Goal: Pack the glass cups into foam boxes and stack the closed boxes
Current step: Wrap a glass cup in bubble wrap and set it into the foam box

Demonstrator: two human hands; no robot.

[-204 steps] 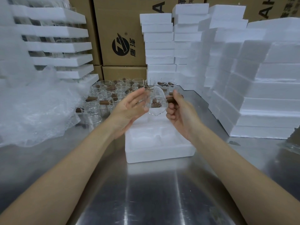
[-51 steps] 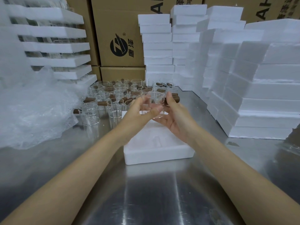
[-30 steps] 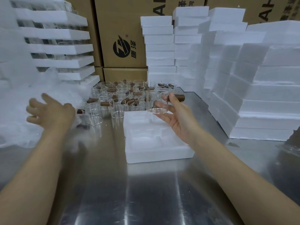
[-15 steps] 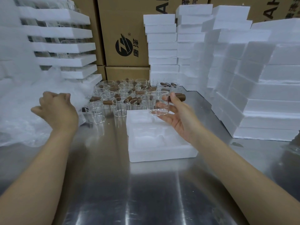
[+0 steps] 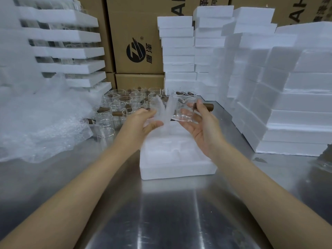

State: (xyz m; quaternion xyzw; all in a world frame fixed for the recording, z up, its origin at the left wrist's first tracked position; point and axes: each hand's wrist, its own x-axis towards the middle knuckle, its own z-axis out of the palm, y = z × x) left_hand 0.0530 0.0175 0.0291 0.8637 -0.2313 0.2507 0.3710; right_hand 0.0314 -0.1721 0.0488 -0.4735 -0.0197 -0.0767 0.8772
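I see the glass cup (image 5: 186, 111) up over the foam box (image 5: 177, 172).
My right hand (image 5: 204, 131) grips it, fingers under its base; my left hand (image 5: 142, 122) pinches a blurred plastic sheet (image 5: 166, 107) just beside it.

Bare steel table (image 5: 170, 212) open in front, foam box (image 5: 176, 169) at centre, glass cups (image 5: 129, 103) crowded just behind it, bubble wrap (image 5: 41, 123) heaped left, foam stacks (image 5: 296, 105) walling the right

Left hand (image 5: 143, 121) hovered over the table's middle, fingers pinching blurred plastic wrap (image 5: 166, 108) | right hand (image 5: 203, 128), palm up just beside it, gripped a glass cup (image 5: 186, 110) between thumb and fingertips | both bare forearms reached forward
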